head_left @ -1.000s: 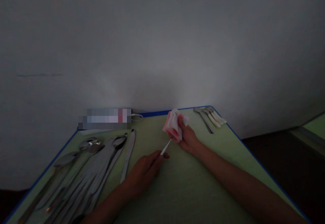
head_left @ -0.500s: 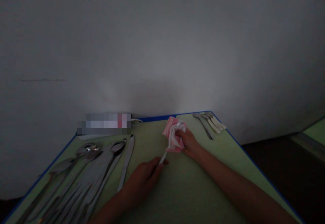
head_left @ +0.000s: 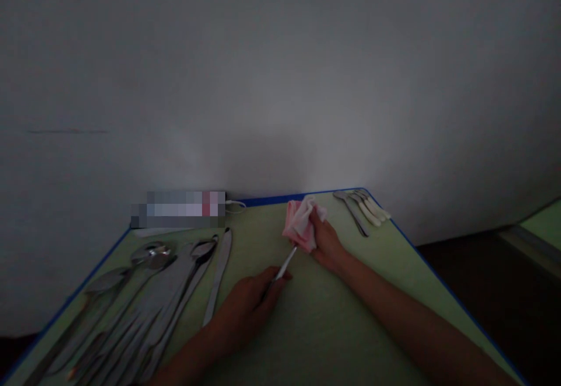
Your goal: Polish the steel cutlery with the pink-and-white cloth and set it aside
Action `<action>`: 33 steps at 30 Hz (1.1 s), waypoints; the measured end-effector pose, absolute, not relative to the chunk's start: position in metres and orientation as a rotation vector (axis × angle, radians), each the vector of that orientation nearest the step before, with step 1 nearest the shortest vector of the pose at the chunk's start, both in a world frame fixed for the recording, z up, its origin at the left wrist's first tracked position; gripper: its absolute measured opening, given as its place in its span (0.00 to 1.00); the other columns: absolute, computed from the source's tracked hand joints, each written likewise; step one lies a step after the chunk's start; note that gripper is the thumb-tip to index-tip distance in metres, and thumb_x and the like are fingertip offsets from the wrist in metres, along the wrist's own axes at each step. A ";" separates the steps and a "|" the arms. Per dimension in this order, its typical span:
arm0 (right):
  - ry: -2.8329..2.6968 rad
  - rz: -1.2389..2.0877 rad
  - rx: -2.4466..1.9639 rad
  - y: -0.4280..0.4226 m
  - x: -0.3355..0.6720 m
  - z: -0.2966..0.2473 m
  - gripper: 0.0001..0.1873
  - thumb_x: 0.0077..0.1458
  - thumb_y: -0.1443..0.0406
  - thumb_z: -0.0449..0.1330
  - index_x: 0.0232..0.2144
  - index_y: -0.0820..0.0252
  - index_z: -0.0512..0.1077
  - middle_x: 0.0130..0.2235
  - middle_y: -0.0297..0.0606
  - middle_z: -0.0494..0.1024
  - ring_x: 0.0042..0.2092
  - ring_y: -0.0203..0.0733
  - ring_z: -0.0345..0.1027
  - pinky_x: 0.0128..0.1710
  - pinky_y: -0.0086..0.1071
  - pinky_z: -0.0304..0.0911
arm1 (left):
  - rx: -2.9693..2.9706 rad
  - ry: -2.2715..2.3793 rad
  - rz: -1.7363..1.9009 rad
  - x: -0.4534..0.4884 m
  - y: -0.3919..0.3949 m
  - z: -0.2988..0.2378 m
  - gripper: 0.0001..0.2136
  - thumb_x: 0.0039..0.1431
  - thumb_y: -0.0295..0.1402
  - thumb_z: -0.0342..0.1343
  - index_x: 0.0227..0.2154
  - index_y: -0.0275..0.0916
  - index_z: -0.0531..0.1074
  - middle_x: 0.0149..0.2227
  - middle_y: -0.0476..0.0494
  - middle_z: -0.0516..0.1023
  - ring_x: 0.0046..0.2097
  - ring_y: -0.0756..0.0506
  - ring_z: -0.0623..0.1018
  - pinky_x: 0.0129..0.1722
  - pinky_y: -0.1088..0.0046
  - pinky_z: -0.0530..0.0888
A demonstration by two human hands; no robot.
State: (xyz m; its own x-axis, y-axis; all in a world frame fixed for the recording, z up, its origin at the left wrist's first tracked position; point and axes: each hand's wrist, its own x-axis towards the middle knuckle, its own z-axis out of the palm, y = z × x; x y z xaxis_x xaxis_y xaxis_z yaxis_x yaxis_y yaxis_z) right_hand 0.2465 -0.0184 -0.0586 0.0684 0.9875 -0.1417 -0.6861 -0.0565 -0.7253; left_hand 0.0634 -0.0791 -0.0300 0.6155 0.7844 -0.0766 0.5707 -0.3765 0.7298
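Note:
My left hand (head_left: 252, 298) is closed around a slim metal piece of cutlery (head_left: 287, 261), which points up and to the right. Its far end is covered by a pink and white cloth (head_left: 298, 222), so I cannot tell whether it is a spoon or a fork. My right hand (head_left: 326, 241) grips this crumpled cloth around that covered end, thumb on top. Both hands are over the middle of the pale green table (head_left: 342, 316). Left of my left hand, a table knife (head_left: 219, 275) lies lengthwise.
Several large serving spoons and ladles (head_left: 151, 251) lie in a spread at the left. At the far right corner lie a metal spoon (head_left: 353, 214) and several white-handled forks (head_left: 372, 208). A blurred-out box (head_left: 179, 209) with a white cord stands against the wall (head_left: 280, 82).
The cloth in my right hand has shifted up along the cutlery, baring more of its metal. The cloth's folds are bunched differently. My left hand has hardly moved.

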 end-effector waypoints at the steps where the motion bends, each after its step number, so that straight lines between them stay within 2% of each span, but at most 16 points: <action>1: -0.487 1.517 -0.737 -0.017 0.248 -0.058 0.18 0.51 0.53 0.56 0.38 0.60 0.68 0.30 0.36 0.77 0.30 0.38 0.71 0.30 0.31 0.67 | 2.051 1.073 0.406 0.063 -0.079 -0.031 0.16 0.62 0.40 0.39 0.45 0.39 0.66 0.26 0.49 0.73 0.27 0.49 0.71 0.27 0.76 0.65; 3: -0.439 1.624 -0.688 -0.016 0.250 -0.056 0.16 0.55 0.56 0.53 0.39 0.62 0.67 0.30 0.37 0.77 0.29 0.38 0.70 0.28 0.31 0.67 | 1.947 1.098 0.507 0.063 -0.079 -0.033 0.17 0.62 0.40 0.39 0.51 0.39 0.59 0.21 0.54 0.66 0.23 0.51 0.66 0.23 0.78 0.62; 5: -0.412 1.714 -0.666 -0.015 0.253 -0.055 0.12 0.57 0.61 0.51 0.39 0.64 0.67 0.29 0.38 0.77 0.27 0.36 0.70 0.27 0.30 0.67 | 1.875 1.090 0.589 0.063 -0.079 -0.035 0.18 0.63 0.39 0.39 0.54 0.41 0.52 0.21 0.57 0.62 0.22 0.52 0.63 0.23 0.79 0.60; 8: -0.434 1.775 -0.707 -0.017 0.254 -0.055 0.09 0.55 0.65 0.53 0.37 0.64 0.67 0.29 0.38 0.77 0.25 0.36 0.69 0.23 0.29 0.66 | 1.902 1.026 0.594 0.061 -0.079 -0.036 0.13 0.62 0.37 0.41 0.48 0.42 0.57 0.24 0.56 0.64 0.26 0.52 0.65 0.26 0.78 0.61; 12: -0.525 1.648 -0.737 -0.020 0.251 -0.058 0.08 0.51 0.67 0.57 0.36 0.61 0.67 0.29 0.34 0.77 0.23 0.35 0.68 0.20 0.27 0.64 | 1.996 0.957 0.516 0.061 -0.080 -0.035 0.08 0.62 0.35 0.41 0.40 0.41 0.63 0.27 0.53 0.67 0.29 0.51 0.67 0.28 0.78 0.62; 19: -0.586 1.584 -0.678 -0.022 0.249 -0.058 0.12 0.47 0.65 0.61 0.37 0.58 0.68 0.30 0.32 0.76 0.25 0.34 0.68 0.26 0.28 0.66 | 2.177 0.993 0.462 0.061 -0.081 -0.040 0.08 0.61 0.31 0.42 0.39 0.40 0.65 0.22 0.55 0.66 0.24 0.52 0.65 0.25 0.78 0.58; 24: -0.578 1.571 -0.753 -0.024 0.249 -0.059 0.17 0.43 0.64 0.64 0.37 0.57 0.68 0.27 0.30 0.75 0.21 0.31 0.64 0.19 0.25 0.61 | 2.232 1.076 0.463 0.065 -0.085 -0.039 0.09 0.61 0.32 0.41 0.42 0.40 0.63 0.21 0.55 0.65 0.23 0.52 0.66 0.24 0.77 0.58; 28: -0.551 1.497 -0.807 -0.025 0.250 -0.059 0.17 0.40 0.61 0.65 0.34 0.58 0.68 0.23 0.28 0.73 0.19 0.31 0.62 0.16 0.24 0.57 | 2.350 1.199 0.465 0.068 -0.090 -0.039 0.09 0.56 0.31 0.47 0.41 0.40 0.62 0.25 0.53 0.68 0.25 0.50 0.68 0.26 0.76 0.60; 33: -0.591 1.471 -0.838 -0.024 0.249 -0.060 0.18 0.41 0.59 0.65 0.35 0.57 0.67 0.23 0.28 0.72 0.20 0.32 0.63 0.17 0.24 0.58 | 2.390 1.155 0.481 0.067 -0.091 -0.041 0.11 0.57 0.28 0.45 0.43 0.41 0.60 0.30 0.50 0.72 0.30 0.49 0.71 0.29 0.75 0.63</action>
State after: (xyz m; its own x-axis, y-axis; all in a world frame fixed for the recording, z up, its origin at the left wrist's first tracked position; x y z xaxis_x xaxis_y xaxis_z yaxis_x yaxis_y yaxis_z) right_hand 0.2493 -0.0240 -0.0595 0.0460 0.9881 -0.1469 -0.6122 -0.0884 -0.7858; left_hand 0.0674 -0.0910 -0.0407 0.5908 0.7984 0.1167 0.6455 -0.5544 0.5253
